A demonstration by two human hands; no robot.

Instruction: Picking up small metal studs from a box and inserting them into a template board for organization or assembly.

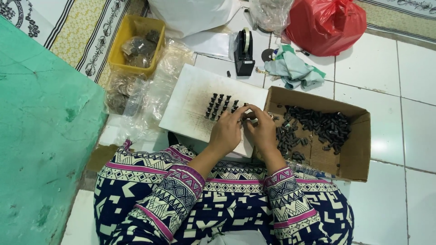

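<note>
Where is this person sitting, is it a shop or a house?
Probably a house floor used for small piecework, though I can't be sure. The white floor tiles, a cardboard box of small dark parts and a tape dispenser suggest it.

Brown cardboard box, glossy white floor tiles, crinkled red plastic bag

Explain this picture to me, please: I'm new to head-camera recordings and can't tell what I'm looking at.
One camera, worn on a person's head, looks down at their lap and the tiled floor. The left hand and right hand meet over a white board, pinching something small that the fingers hide. Rows of small black pieces stand on the board. To the right, a cardboard box holds a loose pile of similar black pieces. Further away lie a black tape dispenser, a yellow tray and a red plastic bag.
</note>
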